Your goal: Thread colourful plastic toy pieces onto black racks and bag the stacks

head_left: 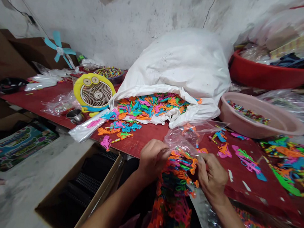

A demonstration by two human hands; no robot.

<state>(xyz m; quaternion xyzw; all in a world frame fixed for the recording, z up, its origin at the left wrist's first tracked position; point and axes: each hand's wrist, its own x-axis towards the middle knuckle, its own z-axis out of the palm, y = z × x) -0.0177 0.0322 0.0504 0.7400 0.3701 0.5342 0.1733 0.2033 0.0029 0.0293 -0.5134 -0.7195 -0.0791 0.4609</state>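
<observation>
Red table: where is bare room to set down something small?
On the red table, one patch lies between the white sack and left hand; another, left of the crumpled clear plastic. Near the pink basin, plastic pieces crowd it.

The left hand [153, 160] and right hand [212, 176] pinch a clear plastic bag [178, 137] by its edge. Between and below them is a bundle of multicoloured plastic pieces [178, 164]. An open white sack [182, 64] of similar pieces [147, 107] lies beyond the left hand, a pink basin [255, 128] beyond the right.
</observation>
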